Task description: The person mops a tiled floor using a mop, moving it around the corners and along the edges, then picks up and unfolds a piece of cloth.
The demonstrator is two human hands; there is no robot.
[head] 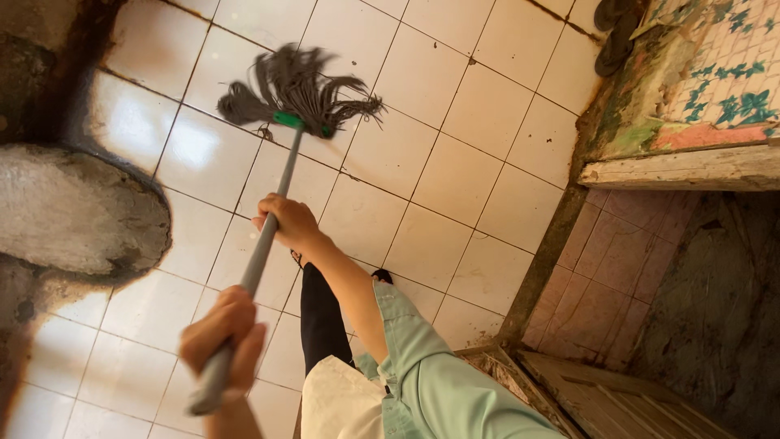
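A mop with a grey string head point(296, 88) and a green collar point(302, 123) rests on the white tiled floor point(455, 179). Its grey handle point(268, 236) runs down toward me. My right hand point(288, 221), on an arm in a pale green sleeve, grips the handle about midway. My left hand point(223, 333) is closed around the handle near its upper end, closest to the camera. Below the hands I see my leg in black trousers point(321, 321) and a dark shoe tip point(382, 276).
A round, rough concrete block point(73, 211) sits at the left against a stained wall. On the right are a pink-tiled recess point(609, 268), a worn wooden ledge point(682, 171), patterned green and white tiles point(723, 65) and wooden planks point(617, 398). Dark sandals point(613, 32) lie at the top right.
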